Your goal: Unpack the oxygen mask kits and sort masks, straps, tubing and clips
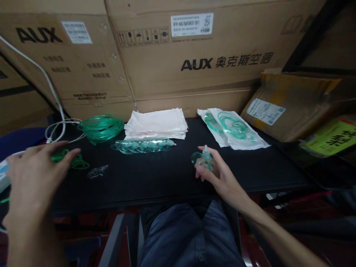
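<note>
In my right hand (pixel 222 174) is a clear green oxygen mask (pixel 205 163), its pale nozzle pointing up, with thumb and fingers closed around it. My left hand (pixel 39 174) hovers at the left, thumb and fingers apart, over a small pile of green elastic cords (pixel 76 161). Whether a fingertip touches the cords I cannot tell. Just right of the pile lie several small clear plastic connectors (pixel 98 171). A nested row of similar green masks (pixel 141 145) rests on the black table (pixel 155 178), in front of a stack of white pouches (pixel 155 122).
Coiled green tubing (pixel 101 128) and a white cable (pixel 52 79) sit at the back left. Two packed pouches (pixel 236 129) with green tubing inside lie back right, beside an open carton (pixel 289 104). Large cardboard boxes (pixel 155 74) wall off the rear.
</note>
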{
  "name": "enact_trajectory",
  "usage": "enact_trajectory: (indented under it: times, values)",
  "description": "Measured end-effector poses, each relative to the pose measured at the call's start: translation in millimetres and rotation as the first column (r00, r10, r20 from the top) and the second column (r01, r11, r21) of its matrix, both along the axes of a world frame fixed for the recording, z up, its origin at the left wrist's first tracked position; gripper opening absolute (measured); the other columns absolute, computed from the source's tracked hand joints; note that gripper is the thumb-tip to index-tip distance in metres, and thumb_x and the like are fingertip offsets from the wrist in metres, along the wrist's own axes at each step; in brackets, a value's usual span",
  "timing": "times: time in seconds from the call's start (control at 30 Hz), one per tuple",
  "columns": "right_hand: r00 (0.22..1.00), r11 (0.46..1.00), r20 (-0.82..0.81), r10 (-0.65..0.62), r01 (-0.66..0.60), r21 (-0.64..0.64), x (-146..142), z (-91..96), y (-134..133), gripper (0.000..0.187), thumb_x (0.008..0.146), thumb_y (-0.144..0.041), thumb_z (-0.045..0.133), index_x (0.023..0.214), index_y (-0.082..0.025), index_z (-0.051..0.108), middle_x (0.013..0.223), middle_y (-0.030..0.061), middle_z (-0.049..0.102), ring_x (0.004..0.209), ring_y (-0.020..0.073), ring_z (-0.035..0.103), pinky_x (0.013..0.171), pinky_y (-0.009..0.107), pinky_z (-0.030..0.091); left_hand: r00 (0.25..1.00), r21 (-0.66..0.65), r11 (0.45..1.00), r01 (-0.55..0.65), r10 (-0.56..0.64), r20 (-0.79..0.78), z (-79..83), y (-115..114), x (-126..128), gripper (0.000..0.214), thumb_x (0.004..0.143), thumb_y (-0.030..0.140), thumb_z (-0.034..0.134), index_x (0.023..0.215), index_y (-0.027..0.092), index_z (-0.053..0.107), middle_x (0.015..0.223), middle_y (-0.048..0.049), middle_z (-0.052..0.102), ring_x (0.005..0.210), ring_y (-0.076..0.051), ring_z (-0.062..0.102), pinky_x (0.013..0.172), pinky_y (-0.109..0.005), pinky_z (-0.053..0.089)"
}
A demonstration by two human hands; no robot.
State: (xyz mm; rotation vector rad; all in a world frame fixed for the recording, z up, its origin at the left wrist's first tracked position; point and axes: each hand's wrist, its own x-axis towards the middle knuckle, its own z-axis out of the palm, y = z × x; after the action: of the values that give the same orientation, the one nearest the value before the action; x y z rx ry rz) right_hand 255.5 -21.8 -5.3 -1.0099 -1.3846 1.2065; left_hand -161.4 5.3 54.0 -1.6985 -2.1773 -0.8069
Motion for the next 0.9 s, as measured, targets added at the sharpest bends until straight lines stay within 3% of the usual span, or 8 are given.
enact_trajectory:
  times: [0.13, 0.2, 0.27, 0.33, 0.4, 0.57, 0.73, 0.9]
  values:
    - [0.999, 0.999, -0.012, 0.045, -0.045, 0.016, 2.0, 0.0, 0.4, 0.056, 0.093, -0.043, 0.066, 0.140, -0.024, 0.043, 0.097, 0.0031, 0.067, 0.081, 0.0164, 0.067, 0.074, 0.031, 0.055, 0.986, 0.123, 0.978, 0.167, -0.168, 0.001, 8.7, -13.8, 79.8, 0.035, 0.092, 0.054, 0.065, 0.109, 0.024, 0.075, 0.106, -0.0045, 0.074, 0.102, -0.030, 0.065, 0.095, -0.041, 0.048]
    - [0.998, 0.999, -0.040, 0.052, -0.051, 0.005, 2.1, -2.1, 1.5, 0.055, 0.093, -0.043, 0.068, 0.139, -0.025, 0.043, 0.103, 0.0045, 0.067, 0.085, 0.0174, 0.070, 0.077, 0.033, 0.056, 0.834, 0.098, 0.850, 0.517, -0.526, 0.164, 2.4, -17.8, 128.9, 0.030, 0.095, 0.051, 0.064, 0.104, 0.026, 0.075, 0.105, -0.0015, 0.075, 0.099, -0.023, 0.067, 0.095, -0.035, 0.048]
    - [0.994, 0.996, -0.080, 0.080, -0.082, -0.024, 2.4, -4.7, 2.7, 0.056, 0.092, -0.043, 0.070, 0.138, -0.026, 0.043, 0.110, 0.0060, 0.068, 0.090, 0.0190, 0.073, 0.085, 0.037, 0.058, 0.613, -0.006, 0.631, 0.775, -0.750, 0.250, -11.7, -20.2, 175.2, 0.028, 0.094, 0.050, 0.067, 0.110, 0.028, 0.074, 0.111, -0.0002, 0.074, 0.104, -0.021, 0.066, 0.095, -0.032, 0.048]
    - [0.987, 0.992, -0.113, 0.113, -0.118, -0.042, 3.4, -7.0, 3.6, 0.060, 0.090, -0.046, 0.072, 0.139, -0.027, 0.043, 0.119, 0.0079, 0.068, 0.099, 0.0206, 0.073, 0.097, 0.041, 0.057, 0.491, -0.044, 0.500, 0.865, -0.825, 0.279, -28.7, -20.8, 212.0, 0.039, 0.088, 0.047, 0.074, 0.120, 0.026, 0.069, 0.119, -0.0028, 0.072, 0.108, -0.023, 0.064, 0.097, -0.035, 0.048]
    - [0.986, 0.991, -0.121, 0.119, -0.125, -0.041, 4.9, -8.3, 3.9, 0.058, 0.091, -0.049, 0.071, 0.140, -0.027, 0.046, 0.127, 0.0090, 0.067, 0.111, 0.0212, 0.070, 0.105, 0.042, 0.053, 0.452, -0.040, 0.460, 0.887, -0.847, 0.280, -42.7, -19.5, 234.7, 0.032, 0.089, 0.039, 0.075, 0.117, 0.022, 0.069, 0.119, -0.0055, 0.072, 0.108, -0.025, 0.063, 0.099, -0.039, 0.047]
    - [0.982, 0.991, -0.157, 0.107, -0.118, -0.062, 4.1, -7.3, 1.1, 0.046, 0.100, -0.052, 0.057, 0.140, -0.029, 0.054, 0.139, 0.0098, 0.063, 0.124, 0.0236, 0.065, 0.105, 0.045, 0.054, 0.374, 0.091, 0.466, 0.880, -0.799, 0.471, -47.7, -11.6, 230.2, 0.016, 0.098, 0.024, 0.060, 0.105, 0.021, 0.074, 0.107, -0.0053, 0.075, 0.101, -0.021, 0.065, 0.094, -0.034, 0.049]
    - [0.997, 0.993, -0.040, 0.068, -0.064, 0.102, -0.1, -8.9, -2.7, 0.080, 0.091, -0.036, 0.075, 0.157, -0.042, 0.032, 0.164, 0.0077, 0.036, 0.141, 0.0238, 0.050, 0.112, 0.045, 0.048, 0.207, 0.047, 0.414, 0.909, -0.547, 0.811, -36.5, -8.7, 201.8, 0.027, 0.101, 0.034, 0.055, 0.109, 0.019, 0.076, 0.104, -0.0043, 0.077, 0.098, -0.020, 0.069, 0.088, -0.028, 0.052]
    - [0.953, 0.940, 0.297, 0.066, -0.159, 0.301, 1.6, -10.4, -3.6, 0.052, 0.089, -0.031, 0.078, 0.138, -0.036, 0.063, 0.144, 0.0065, 0.060, 0.136, 0.0240, 0.054, 0.116, 0.042, 0.042, 0.170, 0.032, 0.376, 0.926, -0.491, 0.854, -43.6, -10.7, 198.2, 0.032, 0.099, 0.040, 0.057, 0.117, 0.023, 0.077, 0.105, -0.0041, 0.078, 0.096, -0.022, 0.070, 0.087, -0.031, 0.056]
